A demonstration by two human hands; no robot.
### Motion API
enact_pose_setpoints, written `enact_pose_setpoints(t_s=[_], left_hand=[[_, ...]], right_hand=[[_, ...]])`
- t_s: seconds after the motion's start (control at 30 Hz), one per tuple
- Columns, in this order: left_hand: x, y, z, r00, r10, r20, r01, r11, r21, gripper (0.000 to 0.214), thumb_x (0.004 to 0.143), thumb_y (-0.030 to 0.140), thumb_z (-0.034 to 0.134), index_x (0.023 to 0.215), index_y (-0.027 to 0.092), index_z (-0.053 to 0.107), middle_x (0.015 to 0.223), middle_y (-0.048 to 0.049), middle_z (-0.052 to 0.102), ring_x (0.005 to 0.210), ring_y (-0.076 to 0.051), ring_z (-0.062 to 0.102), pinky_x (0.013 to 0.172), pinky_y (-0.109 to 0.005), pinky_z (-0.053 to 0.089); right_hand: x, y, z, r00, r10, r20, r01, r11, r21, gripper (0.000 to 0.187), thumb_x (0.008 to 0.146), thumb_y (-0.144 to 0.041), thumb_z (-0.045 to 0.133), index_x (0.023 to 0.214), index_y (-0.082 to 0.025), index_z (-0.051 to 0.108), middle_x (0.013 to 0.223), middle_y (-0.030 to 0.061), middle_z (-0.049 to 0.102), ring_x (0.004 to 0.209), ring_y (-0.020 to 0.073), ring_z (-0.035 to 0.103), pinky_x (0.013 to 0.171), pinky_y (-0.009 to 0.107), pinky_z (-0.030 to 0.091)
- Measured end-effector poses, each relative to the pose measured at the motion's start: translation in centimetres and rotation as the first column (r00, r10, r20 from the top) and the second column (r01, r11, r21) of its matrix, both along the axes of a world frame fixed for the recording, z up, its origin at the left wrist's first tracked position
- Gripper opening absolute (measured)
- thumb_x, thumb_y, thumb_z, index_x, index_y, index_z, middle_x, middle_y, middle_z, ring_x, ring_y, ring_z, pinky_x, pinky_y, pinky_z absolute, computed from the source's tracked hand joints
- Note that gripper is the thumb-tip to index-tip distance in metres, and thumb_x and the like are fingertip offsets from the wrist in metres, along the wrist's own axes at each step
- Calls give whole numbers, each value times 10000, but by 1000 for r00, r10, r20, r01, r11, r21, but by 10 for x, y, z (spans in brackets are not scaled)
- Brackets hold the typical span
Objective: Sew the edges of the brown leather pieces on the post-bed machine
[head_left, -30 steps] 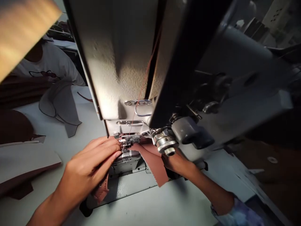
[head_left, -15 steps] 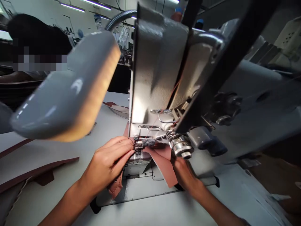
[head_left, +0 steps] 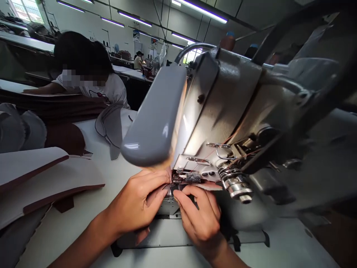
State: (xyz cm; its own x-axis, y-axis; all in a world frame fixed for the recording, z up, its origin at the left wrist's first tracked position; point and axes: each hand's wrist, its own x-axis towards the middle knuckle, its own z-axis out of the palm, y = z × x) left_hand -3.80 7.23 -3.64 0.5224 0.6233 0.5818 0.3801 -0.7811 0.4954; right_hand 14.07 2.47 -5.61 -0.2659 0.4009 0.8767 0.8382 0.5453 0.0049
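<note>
1. While the left hand (head_left: 139,197) lay curled just left of the foot (head_left: 176,178), thumb and fingertips drawn nearly together, it had the piece (head_left: 213,185) pinched; contact partly hidden.
2. Right hand (head_left: 200,217): thumb and forefinger almost meeting just in front of the foot, other fingers bent. Could not tell what, if anything, sat between the tips.
3. Piece lay at the machine (head_left: 223,104), under the foot as far as could be seen. One edge showed behind the right hand; a reddish flap (head_left: 142,236), probably its own, hung below the left.
4. Handling, by judgement: light, thin, supple with some body, leather-like; likely tough, though easily creased.
5. Best hold seemed flat fingertips on the margins either side, clear of the foot, no tugging.
</note>
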Motion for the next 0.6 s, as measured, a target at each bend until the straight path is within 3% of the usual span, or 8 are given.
enact_pose_setpoints(t_s=[0.2,0.33,0.6], left_hand=[[-2,3,-6,998,-10,64,4,997,81,215,833,119,544,1002,216,635,981,0,685,921,-142,614,912,-290,471],[-5,4,-3,997,-78,-3,78,997,29,220,852,103,504,979,223,638,986,7,686,920,-142,629,952,-304,459],[-8,6,3,992,-123,-36,119,987,-110,207,881,150,475,987,223,637,935,3,694,914,-152,627,854,-269,492]], right_hand=[[-1,-2,-10,999,-1,45,1,1000,-15,271,789,-49,566,1027,-123,673,892,100,649,837,171,608,812,279,450],[0,-3,-10,996,-20,82,22,1000,-13,259,799,-66,553,1013,-128,684,850,84,655,845,191,606,940,348,399],[10,-5,-22,983,-64,174,66,998,-7,350,823,-68,505,1139,-156,626,961,55,682,917,175,619,965,283,373]])
